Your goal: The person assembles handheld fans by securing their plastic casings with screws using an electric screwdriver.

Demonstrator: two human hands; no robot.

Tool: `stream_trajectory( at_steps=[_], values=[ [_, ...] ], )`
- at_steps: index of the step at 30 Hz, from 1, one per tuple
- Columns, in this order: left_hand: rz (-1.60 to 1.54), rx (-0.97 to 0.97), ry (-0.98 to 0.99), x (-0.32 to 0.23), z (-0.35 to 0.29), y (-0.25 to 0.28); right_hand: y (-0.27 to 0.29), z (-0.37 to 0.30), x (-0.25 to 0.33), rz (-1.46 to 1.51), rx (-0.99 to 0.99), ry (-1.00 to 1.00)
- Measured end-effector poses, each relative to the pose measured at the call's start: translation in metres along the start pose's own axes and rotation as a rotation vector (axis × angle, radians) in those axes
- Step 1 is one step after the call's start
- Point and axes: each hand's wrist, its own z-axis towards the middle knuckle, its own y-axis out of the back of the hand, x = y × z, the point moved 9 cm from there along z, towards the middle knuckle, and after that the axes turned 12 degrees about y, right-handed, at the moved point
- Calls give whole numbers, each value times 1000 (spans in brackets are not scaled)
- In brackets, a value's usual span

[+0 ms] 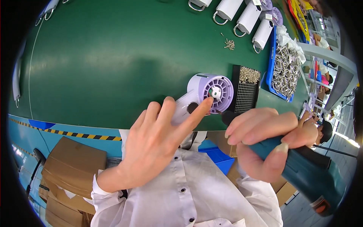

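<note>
A white and lilac handheld device with a round, slotted fan-like head (221, 84) lies near the table's front edge. Over its handle reaches my left hand (151, 145), fingers spread and stretched out. The index fingertip is at the lower part of the head, by its white hub; my left thumb is hidden. In my right hand (264, 140) is a dark teal electric screwdriver (312, 176), fingers wrapped round its body. Its black nose points left toward the device's head; I cannot tell whether the tip touches it.
Right of the device stands a black grid tray (245, 96) with many small screws. Beyond it a blue bin (270, 72) holds metal hooks. Loose screws (229, 44) and several white devices with metal loops (247, 19) lie farther back. Cardboard boxes (75, 160) stand below the table.
</note>
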Motion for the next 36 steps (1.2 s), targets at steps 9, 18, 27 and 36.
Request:
stream_trajectory(
  at_steps=[9,18,27,36],
  values=[
    [-26,-10,11,-6,9,2,28,10,36,27,-238,260],
    [18,-64,0,-16,22,-8,136,-28,-3,-117,-634,34],
    [-32,-22,32,-22,34,-10,139,-20,-30,-232,-594,-56],
    [-52,2,33,-20,36,-10,133,-15,-38,-312,-436,-114]
  ],
)
